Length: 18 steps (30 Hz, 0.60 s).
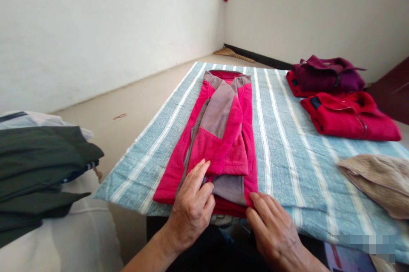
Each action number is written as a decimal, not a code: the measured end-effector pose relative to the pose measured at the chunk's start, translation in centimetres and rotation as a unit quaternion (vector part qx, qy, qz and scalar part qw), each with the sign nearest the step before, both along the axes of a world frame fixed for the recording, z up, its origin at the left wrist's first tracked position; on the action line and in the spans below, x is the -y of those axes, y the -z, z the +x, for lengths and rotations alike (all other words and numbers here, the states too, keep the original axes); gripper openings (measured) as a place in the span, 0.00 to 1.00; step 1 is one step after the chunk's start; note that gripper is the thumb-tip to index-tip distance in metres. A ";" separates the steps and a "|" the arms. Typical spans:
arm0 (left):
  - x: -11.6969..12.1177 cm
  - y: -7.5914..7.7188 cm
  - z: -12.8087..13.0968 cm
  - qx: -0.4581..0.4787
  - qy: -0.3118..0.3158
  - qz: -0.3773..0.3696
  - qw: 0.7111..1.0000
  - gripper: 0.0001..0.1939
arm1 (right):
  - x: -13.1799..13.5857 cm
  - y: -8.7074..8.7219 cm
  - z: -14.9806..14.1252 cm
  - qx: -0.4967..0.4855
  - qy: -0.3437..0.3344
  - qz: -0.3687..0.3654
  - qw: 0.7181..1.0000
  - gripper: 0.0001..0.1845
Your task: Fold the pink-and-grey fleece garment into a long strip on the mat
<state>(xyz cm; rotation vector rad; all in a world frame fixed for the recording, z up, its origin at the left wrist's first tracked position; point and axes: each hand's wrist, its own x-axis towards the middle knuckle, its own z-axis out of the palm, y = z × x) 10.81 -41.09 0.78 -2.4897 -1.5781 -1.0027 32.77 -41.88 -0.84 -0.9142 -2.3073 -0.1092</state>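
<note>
A pink and grey fleece jacket (247,136) lies folded into a long strip, its collar at the far end. One sleeve (217,110) is laid down its middle, with the cuff end towards me. My left hand (193,206) rests on the near end of the sleeve, index and middle fingers stretched over the cloth, the others bent; its thumb is hidden. At the jacket's near right corner, the fingers of my right hand (271,223) are closed on the hem, with the thumb out of sight.
A blue striped cloth (281,157) covers the table. Folded red (348,118) and purple (329,74) garments sit at the right, with a beige cloth (377,178) nearer. Dark green clothes (38,161) are piled at the left. A broom (233,53) lies by the far wall.
</note>
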 end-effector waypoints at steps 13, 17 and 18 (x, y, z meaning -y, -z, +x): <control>-0.1 -0.2 0.0 0.003 0.010 0.002 1.000 0.06 | -0.3 -1.2 -0.1 0.057 0.078 0.002 0.995 0.13; -0.1 -0.1 0.1 0.001 0.011 0.006 1.000 0.05 | -0.1 -1.2 -0.4 0.038 0.106 0.004 0.994 0.11; -0.1 -0.1 0.1 0.000 0.012 0.006 1.000 0.05 | -0.1 -1.1 -0.5 0.035 0.107 -0.006 0.994 0.12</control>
